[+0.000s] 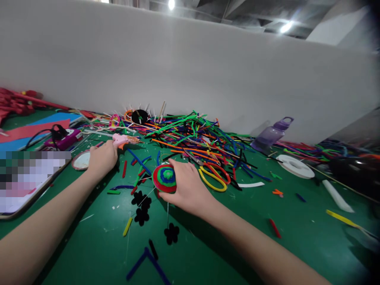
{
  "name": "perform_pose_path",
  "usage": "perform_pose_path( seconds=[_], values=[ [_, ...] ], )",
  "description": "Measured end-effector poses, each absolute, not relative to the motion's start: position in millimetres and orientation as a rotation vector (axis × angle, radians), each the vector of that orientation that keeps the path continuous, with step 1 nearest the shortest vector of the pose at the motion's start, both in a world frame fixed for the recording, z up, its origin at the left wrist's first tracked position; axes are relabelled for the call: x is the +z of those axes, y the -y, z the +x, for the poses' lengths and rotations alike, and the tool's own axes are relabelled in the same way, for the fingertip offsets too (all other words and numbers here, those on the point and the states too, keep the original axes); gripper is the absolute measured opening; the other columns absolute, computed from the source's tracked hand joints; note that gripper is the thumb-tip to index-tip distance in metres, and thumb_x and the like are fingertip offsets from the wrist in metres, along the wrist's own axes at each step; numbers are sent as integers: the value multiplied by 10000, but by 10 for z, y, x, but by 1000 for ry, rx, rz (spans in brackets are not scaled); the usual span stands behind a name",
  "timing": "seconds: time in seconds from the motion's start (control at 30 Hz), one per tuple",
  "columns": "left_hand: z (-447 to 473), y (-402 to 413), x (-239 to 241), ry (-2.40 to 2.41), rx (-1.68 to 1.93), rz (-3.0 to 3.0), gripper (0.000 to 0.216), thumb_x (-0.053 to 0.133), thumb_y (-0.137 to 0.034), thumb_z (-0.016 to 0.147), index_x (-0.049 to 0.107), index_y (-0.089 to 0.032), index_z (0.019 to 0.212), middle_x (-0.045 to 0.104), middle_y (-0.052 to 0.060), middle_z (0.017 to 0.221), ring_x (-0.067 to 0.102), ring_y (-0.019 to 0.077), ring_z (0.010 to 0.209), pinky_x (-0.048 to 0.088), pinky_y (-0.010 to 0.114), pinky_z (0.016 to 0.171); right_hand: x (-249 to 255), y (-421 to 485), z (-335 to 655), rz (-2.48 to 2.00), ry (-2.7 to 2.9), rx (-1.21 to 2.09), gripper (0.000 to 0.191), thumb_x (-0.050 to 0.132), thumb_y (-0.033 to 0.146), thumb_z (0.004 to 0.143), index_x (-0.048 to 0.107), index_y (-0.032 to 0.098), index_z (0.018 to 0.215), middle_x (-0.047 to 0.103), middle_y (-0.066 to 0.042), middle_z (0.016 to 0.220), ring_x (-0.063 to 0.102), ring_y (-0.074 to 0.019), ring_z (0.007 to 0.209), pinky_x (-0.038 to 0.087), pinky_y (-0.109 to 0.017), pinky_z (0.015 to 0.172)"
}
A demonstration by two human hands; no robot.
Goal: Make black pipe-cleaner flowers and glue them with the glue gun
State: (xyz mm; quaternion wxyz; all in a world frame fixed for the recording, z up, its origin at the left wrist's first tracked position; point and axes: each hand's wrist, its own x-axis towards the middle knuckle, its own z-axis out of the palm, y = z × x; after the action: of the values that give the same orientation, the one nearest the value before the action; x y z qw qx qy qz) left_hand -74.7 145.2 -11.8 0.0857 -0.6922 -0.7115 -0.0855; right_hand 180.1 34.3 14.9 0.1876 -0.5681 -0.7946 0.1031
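Observation:
My left hand [103, 159] is closed around a small pink glue gun [120, 140], whose nozzle points to the right over the table. Between the thumb and fingers of my right hand [188, 186] is a round disc [166, 177] of coiled fuzzy pipe cleaners, with green, blue and red rings. Thin pale stems reach out from the disc. Several black fuzzy flowers [171, 233] lie below it, some at the ends of these stems. Scissors with yellow and red handles [212, 178] rest just right of my right hand.
A tangled heap of coloured pipe cleaners [190, 132] runs along the white partition [184, 67]. Cut scraps litter the green table [97, 253]. Left are a tablet-like device [56, 178] and purple power strip [67, 138]; right, a purple bottle [270, 136] and white spool [297, 167].

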Motion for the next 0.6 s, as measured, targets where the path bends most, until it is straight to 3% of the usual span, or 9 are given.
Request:
perform_pose_path(
  seconds=[0.17, 0.33, 0.5, 0.6],
  values=[
    [-753, -1449, -112, 2114, -285, -2095, 498, 181, -286, 961, 562, -51, 1179, 715, 247, 1046, 673, 359, 1005, 403, 506, 934, 346, -410, 1856, -1581, 2158, 277, 840, 766, 390, 655, 467, 75, 1375, 597, -228, 1306, 549, -383, 1218, 366, -593, 1068],
    [-757, -1465, -118, 2136, -282, -2100, 469, 196, -272, 963, 577, -61, 1138, 714, 241, 1044, 669, 365, 1006, 413, 505, 911, 657, -713, 2135, -1452, 1964, 79, 924, 799, 512, 636, 431, 159, 1406, 573, -199, 1338, 528, -416, 1251, 367, -632, 1051],
    [-757, -1452, -90, 2154, -250, -2097, 452, 213, -297, 1000, 572, -61, 1140, 715, 204, 1034, 668, 329, 1009, 421, 499, 924, 618, -1306, 2322, -1611, 1775, -154, 986, 842, 565, 571, 445, 140, 1368, 584, -224, 1308, 480, -472, 1267, 229, -724, 1077],
    [-766, -1445, -80, 2163, -218, -2086, 385, 392, -412, 999, 593, -123, 1153, 700, 106, 1035, 661, 243, 978, 463, 479, 936, 435, -1586, 2309, -1695, 1688, -206, 973, 800, 638, 598, 444, 133, 1350, 573, -235, 1317, 470, -468, 1274, 149, -749, 1082]
  ],
)
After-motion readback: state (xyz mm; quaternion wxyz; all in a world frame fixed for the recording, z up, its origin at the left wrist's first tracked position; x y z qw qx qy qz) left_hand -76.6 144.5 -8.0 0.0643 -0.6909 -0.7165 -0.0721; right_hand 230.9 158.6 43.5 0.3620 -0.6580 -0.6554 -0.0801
